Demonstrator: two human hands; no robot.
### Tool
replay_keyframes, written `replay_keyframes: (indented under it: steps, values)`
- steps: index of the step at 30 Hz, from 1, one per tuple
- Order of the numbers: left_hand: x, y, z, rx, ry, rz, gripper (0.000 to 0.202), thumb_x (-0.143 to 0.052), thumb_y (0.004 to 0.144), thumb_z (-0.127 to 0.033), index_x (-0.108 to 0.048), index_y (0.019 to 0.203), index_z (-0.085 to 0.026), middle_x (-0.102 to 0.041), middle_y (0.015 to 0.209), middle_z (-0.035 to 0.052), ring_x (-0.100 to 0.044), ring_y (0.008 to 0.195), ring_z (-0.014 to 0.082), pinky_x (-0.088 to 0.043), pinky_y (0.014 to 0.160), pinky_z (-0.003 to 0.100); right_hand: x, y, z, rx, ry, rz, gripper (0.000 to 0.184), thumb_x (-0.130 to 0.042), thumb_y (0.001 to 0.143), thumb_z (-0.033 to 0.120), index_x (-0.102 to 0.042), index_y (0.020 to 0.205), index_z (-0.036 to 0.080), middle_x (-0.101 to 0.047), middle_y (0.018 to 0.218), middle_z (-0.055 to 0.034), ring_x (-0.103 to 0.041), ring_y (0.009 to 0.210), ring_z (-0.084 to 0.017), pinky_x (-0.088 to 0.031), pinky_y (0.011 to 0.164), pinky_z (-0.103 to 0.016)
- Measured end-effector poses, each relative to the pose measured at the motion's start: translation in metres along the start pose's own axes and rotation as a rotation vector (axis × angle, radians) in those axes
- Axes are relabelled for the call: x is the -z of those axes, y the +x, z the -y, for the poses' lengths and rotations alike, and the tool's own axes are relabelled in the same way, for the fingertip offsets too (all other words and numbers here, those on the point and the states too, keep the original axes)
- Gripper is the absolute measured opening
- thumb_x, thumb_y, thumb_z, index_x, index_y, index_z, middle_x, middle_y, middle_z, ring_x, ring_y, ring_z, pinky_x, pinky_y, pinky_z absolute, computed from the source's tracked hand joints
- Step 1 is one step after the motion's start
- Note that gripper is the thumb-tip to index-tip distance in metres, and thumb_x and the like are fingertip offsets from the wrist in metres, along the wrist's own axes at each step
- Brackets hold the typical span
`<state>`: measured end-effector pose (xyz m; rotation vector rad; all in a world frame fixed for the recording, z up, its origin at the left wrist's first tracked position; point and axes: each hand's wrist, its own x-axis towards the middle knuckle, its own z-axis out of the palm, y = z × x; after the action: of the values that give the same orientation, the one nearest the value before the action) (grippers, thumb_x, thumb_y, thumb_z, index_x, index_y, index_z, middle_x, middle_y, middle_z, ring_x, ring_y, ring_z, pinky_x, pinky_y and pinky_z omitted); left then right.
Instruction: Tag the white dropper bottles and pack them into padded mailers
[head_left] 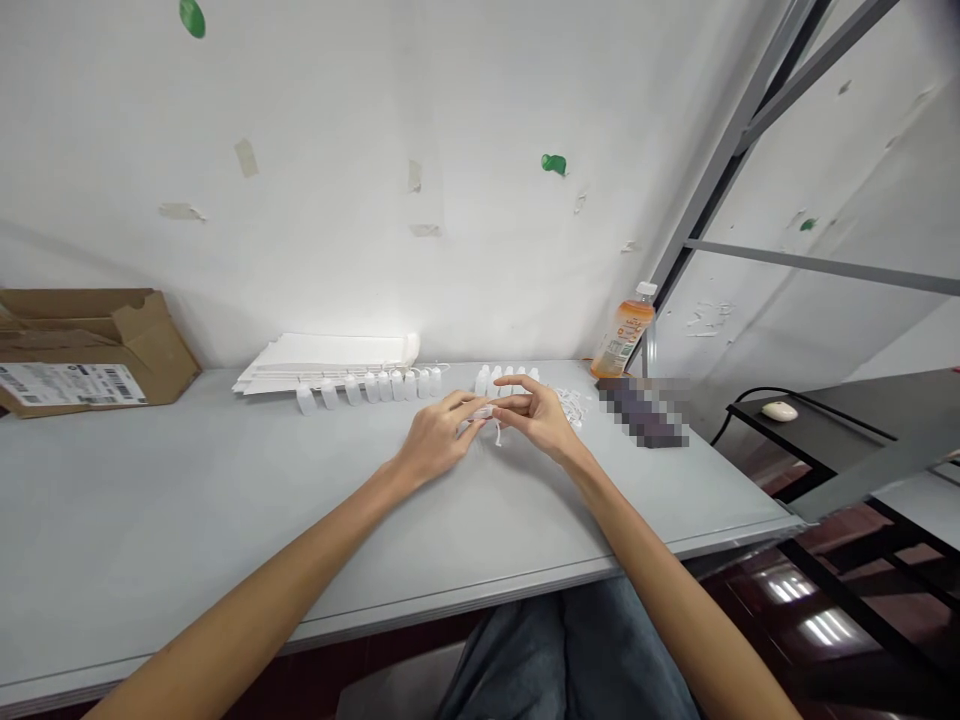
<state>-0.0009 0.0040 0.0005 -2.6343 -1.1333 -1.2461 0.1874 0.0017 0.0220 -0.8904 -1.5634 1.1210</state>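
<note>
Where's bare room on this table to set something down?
The widest free patch of table lies between the cardboard box and your left forearm; a smaller one between it and your right forearm. The back is crowded: white sheets, small bottles.

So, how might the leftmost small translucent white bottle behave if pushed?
The small translucent white bottle would probably tip easily: it stands upright, taller than wide. Its translucent walls suggest light plastic. On the flat grey tabletop, its round-looking body might roll once down.
</note>
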Motion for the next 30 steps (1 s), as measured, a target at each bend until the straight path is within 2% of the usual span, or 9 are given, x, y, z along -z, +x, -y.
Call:
replay_keyframes:
  steps: [2,5,8,11,16,23,30]
  values:
    - [-0.001,-0.001,0.003,0.085,-0.089,0.042,0.031,-0.051,0.091,-0.03,-0.06,0.118,-0.02,-0.067,0.106,0.0054,-0.06,0.064,0.0109,-0.05,0.062,0.025,0.0,0.001,-0.001,0.025,-0.048,-0.01,0.043,-0.075,0.07,0.035,-0.058,0.105,0.019,-0.074,0.087,-0.0069,-0.069,0.075,-0.02,-0.057,0.068,-0.035]
    - [-0.003,-0.002,0.006,0.116,-0.16,0.068,0.032,-0.05,0.092,-0.033,-0.061,0.117,-0.018,-0.068,0.097,0.006,-0.061,0.067,0.013,-0.052,0.066,0.027,0.001,0.002,-0.004,0.039,-0.097,-0.007,0.04,-0.073,0.071,0.037,-0.06,0.104,0.019,-0.073,0.088,-0.0074,-0.068,0.077,-0.02,-0.057,0.065,-0.034]
    - [-0.002,-0.002,0.008,0.081,-0.223,0.046,0.029,-0.05,0.091,-0.033,-0.065,0.111,-0.018,-0.068,0.093,0.0061,-0.062,0.071,0.0138,-0.052,0.063,0.026,0.002,0.001,-0.008,0.024,-0.145,0.016,0.034,-0.07,0.074,0.038,-0.065,0.099,0.016,-0.071,0.086,-0.0081,-0.068,0.079,-0.021,-0.058,0.061,-0.032]
    - [0.0,0.0,0.008,0.054,-0.255,0.038,0.026,-0.052,0.09,-0.03,-0.067,0.107,-0.018,-0.068,0.091,0.0059,-0.061,0.071,0.0131,-0.051,0.057,0.023,0.002,0.0,-0.01,0.013,-0.172,0.097,0.03,-0.065,0.078,0.038,-0.069,0.094,0.014,-0.069,0.084,-0.0088,-0.066,0.074,-0.02,-0.057,0.055,-0.03]
    - [0.002,0.0,0.009,0.007,-0.249,0.025,0.022,-0.053,0.089,-0.024,-0.069,0.103,-0.019,-0.069,0.091,0.0057,-0.062,0.072,0.0129,-0.047,0.052,0.02,0.0,-0.001,-0.011,0.006,-0.114,0.148,0.029,-0.065,0.078,0.039,-0.07,0.092,0.014,-0.068,0.079,-0.0077,-0.065,0.069,-0.019,-0.055,0.053,-0.029]
    - [0.001,-0.002,0.01,-0.134,-0.187,0.0,0.026,-0.049,0.09,-0.014,-0.067,0.108,-0.019,-0.068,0.093,0.0057,-0.063,0.075,0.0125,-0.05,0.066,0.024,0.001,-0.001,-0.012,-0.016,0.025,0.186,0.029,-0.071,0.074,0.039,-0.069,0.087,0.013,-0.069,0.078,-0.0081,-0.067,0.072,-0.021,-0.054,0.052,-0.029]
    - [0.0,-0.003,0.011,-0.221,-0.109,-0.021,0.031,-0.044,0.092,-0.011,-0.064,0.113,-0.019,-0.068,0.094,0.0066,-0.063,0.074,0.0125,-0.051,0.065,0.024,0.0,-0.003,-0.009,-0.062,0.08,0.172,0.031,-0.075,0.07,0.038,-0.068,0.085,0.012,-0.069,0.072,-0.0071,-0.065,0.065,-0.018,-0.054,0.055,-0.029]
